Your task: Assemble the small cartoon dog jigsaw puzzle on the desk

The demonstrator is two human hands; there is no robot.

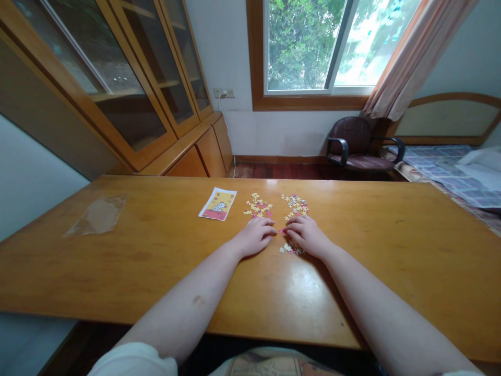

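Observation:
My left hand (256,237) rests on the table with its fingers loosely curved and apart, pointing right, and I see nothing in it. My right hand (309,236) lies opposite, fingers spread, their tips at or touching a pink jigsaw piece (281,231) between both hands. Beyond my left hand is a loose group of yellow and pink jigsaw pieces (256,205). Another group, yellow, pink and pale jigsaw pieces (293,204), lies beyond my right hand. Mostly white jigsaw pieces (287,248) sit just below my right hand, partly hidden by it.
Left of the pieces lies a yellow and pink picture card (218,204) with a white cartoon figure. A clear plastic bag (97,215) is flat on the wooden table (371,235) at far left. A glass-door cabinet (148,78), an armchair (354,143) and a bed (450,167) stand beyond.

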